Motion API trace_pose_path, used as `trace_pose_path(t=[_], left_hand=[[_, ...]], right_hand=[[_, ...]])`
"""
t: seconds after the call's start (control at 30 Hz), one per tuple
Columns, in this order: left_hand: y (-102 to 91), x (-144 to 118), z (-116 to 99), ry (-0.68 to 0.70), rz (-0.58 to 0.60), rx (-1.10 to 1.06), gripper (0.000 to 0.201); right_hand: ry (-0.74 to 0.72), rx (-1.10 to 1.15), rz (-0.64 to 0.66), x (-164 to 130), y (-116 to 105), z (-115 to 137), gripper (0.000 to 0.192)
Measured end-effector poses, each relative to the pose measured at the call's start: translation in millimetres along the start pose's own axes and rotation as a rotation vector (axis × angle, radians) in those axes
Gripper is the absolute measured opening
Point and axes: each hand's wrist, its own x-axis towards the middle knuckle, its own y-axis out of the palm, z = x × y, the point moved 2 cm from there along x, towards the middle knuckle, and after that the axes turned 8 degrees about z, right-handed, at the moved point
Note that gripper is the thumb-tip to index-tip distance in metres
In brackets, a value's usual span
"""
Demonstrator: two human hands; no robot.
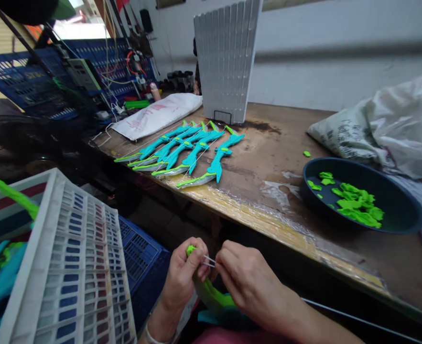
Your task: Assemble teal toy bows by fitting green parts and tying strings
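Observation:
My left hand [182, 274] is closed around the green tip of a toy bow [213, 297] in my lap. A white bowstring [209, 260] runs in two strands from that tip to my right hand [250, 277], whose fingers pinch it just to the right. The bow's teal grip is partly hidden behind my right hand and forearm. Another length of white string stretches out at the lower right. Several teal and green toy bows [216, 162], strung with white cord, lie side by side on the table [254, 177] ahead of me.
A dark round basin [307, 184] with green plastic pieces stands on the table at right, beside white sacks [357, 129]. To my left, a white crate [81, 258] holds teal and green parts. A grey ribbed panel [225, 62] stands at the back, near a flat white sack [156, 114].

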Motion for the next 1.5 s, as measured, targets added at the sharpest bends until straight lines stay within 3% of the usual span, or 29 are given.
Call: trace_pose_path(t=[0.1, 0.2, 0.27, 0.33, 0.4, 0.47, 0.63, 0.8, 0.93, 1.03, 1.2, 1.3, 1.4, 1.5], left_hand=[[7.5, 4.3, -1.5, 0.027, 0.131, -0.048, 0.032], [5.2, 15.3, -13.5, 0.104, 0.151, -0.1, 0.033], [-10.1, 27.7, -27.0, 0.164, 0.069, -0.134, 0.032], [-37.1, 41.8, -42.5, 0.239, -0.108, -0.17, 0.03], [-70.1, 54.2, -56.4, 0.335, -0.363, -0.227, 0.026], [-98.8, 66.1, -65.7, 0.39, -0.495, -0.275, 0.02], [-147.3, 107.5, -70.1, 0.432, -0.661, -0.355, 0.039], [-172.7, 179.7, -68.6, 0.478, -0.741, -0.368, 0.032], [-166.7, 233.0, -57.1, 0.46, -0.711, -0.359, 0.028], [-148.8, 254.0, -30.7, 0.427, -0.669, -0.356, 0.029], [-119.0, 249.5, 33.9, 0.412, -0.641, -0.316, 0.029], [-112.2, 236.9, 59.1, 0.429, -0.684, -0.295, 0.031], [-113.3, 230.9, 61.7, 0.443, -0.761, -0.279, 0.032], [-113.9, 237.2, 49.9, 0.43, -0.828, -0.241, 0.034]], right_hand=[[-0.076, -0.218, 0.046, -2.1, -5.5, 13.4, 0.022], [-0.163, -0.345, -0.084, 1.0, -7.3, 22.2, 0.023], [-0.216, -0.368, -0.206, 1.7, -6.9, 25.1, 0.024], [-0.273, -0.364, -0.306, 0.1, -5.2, 26.5, 0.024], [-0.311, -0.341, -0.36, -2.5, -2.1, 26.3, 0.024], [-0.307, -0.311, -0.359, -4.3, 1.9, 23.9, 0.025], [-0.232, -0.249, -0.273, -5.0, 13.5, 11.1, 0.03], [-0.184, -0.229, -0.199, -8.3, 26.7, -2.5, 0.029], [-0.14, -0.196, -0.191, -10.5, 30.9, -13.1, 0.026], [-0.067, -0.173, -0.139, -10.0, 28.9, -21.1, 0.024], [0.084, -0.17, -0.093, -8.7, 29.6, -43.6, 0.021], [0.144, -0.143, -0.111, -7.7, 32.8, -64.9, 0.02], [0.214, -0.108, -0.139, -5.4, 32.9, -87.6, 0.02], [0.258, -0.077, -0.154, -0.3, 31.9, -104.5, 0.019]])
